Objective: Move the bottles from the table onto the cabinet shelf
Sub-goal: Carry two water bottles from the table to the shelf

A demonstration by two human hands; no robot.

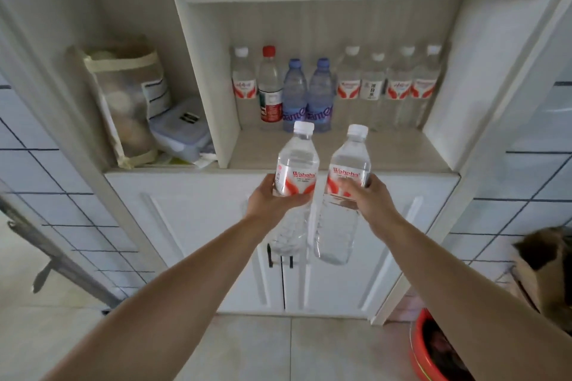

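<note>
I'm seeing my left hand [278, 199] and right hand [366, 199] each gripping a bottle [297, 164], [348, 170]; beyond my fingertips, the shelved row [334, 86] is probably risking a knock-over.

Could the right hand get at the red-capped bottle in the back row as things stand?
Probably not yet. The right hand already grips a Wahaha bottle, and the red-capped bottle stands far left in the row, nearer the left hand.

Clear glossy plastic bottles [297, 164], matt white cabinet [198, 226].
</note>
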